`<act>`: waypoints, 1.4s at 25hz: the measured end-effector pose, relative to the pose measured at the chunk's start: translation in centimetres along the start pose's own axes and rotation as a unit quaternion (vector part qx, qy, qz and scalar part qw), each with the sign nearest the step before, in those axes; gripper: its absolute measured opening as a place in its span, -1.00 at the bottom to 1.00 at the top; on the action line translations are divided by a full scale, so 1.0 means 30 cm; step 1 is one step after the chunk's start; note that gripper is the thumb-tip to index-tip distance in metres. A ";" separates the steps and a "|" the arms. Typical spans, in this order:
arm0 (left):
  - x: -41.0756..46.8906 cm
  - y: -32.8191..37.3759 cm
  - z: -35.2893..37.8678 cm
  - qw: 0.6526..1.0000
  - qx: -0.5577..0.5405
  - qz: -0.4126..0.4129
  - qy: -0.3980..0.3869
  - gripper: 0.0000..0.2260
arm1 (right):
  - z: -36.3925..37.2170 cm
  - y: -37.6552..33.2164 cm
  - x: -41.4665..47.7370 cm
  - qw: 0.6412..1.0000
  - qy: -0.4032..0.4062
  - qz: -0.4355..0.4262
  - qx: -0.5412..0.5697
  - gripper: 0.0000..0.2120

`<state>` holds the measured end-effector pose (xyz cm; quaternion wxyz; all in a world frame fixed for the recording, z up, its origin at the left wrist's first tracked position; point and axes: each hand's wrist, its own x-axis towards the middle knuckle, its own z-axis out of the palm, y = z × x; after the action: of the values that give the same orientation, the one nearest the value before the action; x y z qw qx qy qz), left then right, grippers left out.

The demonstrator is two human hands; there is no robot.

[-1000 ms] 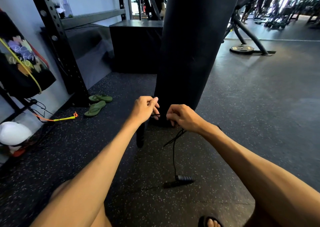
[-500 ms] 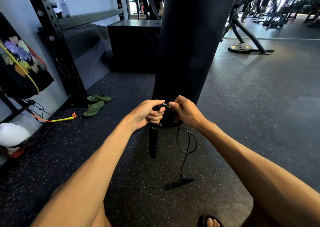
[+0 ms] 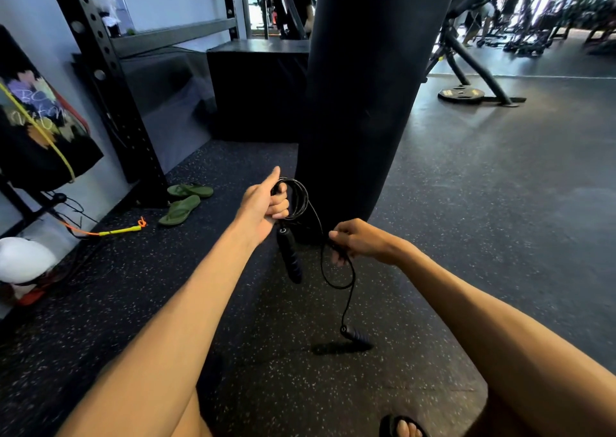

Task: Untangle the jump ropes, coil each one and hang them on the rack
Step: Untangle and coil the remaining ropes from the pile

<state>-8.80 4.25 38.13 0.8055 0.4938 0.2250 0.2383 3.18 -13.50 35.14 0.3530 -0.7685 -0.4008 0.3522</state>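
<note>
Above the floor (image 3: 466,203), the right hand (image 3: 361,241) has dropped away from the left hand (image 3: 263,208), fingers (image 3: 336,236) pinching slack for another loop; left fingers (image 3: 280,208) curl round the black jump rope (image 3: 300,200) coil, nearly finished.

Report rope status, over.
Left hand grips coiled black jump rope, one handle hanging. Right hand pinches loose cord; free handle dangling. Punching bag close behind.

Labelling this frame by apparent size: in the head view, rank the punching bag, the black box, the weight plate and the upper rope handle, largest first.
1. punching bag
2. black box
3-4. weight plate and upper rope handle look alike; the handle is far nearer the camera, so unranked.
</note>
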 end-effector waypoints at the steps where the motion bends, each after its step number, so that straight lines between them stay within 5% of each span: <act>1: 0.002 -0.001 -0.007 1.000 -0.002 0.007 0.030 -0.65 | -0.005 0.005 -0.001 1.000 -0.001 0.000 0.005 -0.73; 8: 0.052 -0.002 -0.113 0.964 -0.044 0.052 0.258 -0.68 | -0.073 0.109 0.046 0.988 0.130 0.044 -0.072 -0.78; 16: 0.101 -0.026 -0.236 0.929 -0.059 0.032 0.364 -0.73 | -0.147 0.291 0.067 0.938 0.266 0.158 -0.157 -0.73; 22: 0.093 -0.002 -0.319 0.878 -0.041 0.038 0.475 -0.77 | -0.194 0.357 0.009 0.934 0.300 0.167 -0.100 -0.57; 27: 0.126 -0.032 -0.435 0.831 -0.025 0.044 0.554 -0.55 | -0.230 0.425 -0.060 0.868 0.386 0.271 -0.153 -0.76; 32: 0.086 0.006 -0.450 0.806 0.000 0.053 0.590 -0.58 | -0.274 0.464 -0.104 0.830 0.428 0.324 -0.153 -0.68; 35: 0.082 0.002 -0.440 0.856 -0.023 0.037 0.516 -0.66 | -0.260 0.477 -0.100 0.864 0.359 0.299 -0.188 -0.77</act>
<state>-14.77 14.85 32.44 0.5756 0.2893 0.5844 0.4934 13.59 -24.27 28.03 0.1994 -0.9765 -0.0563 0.0588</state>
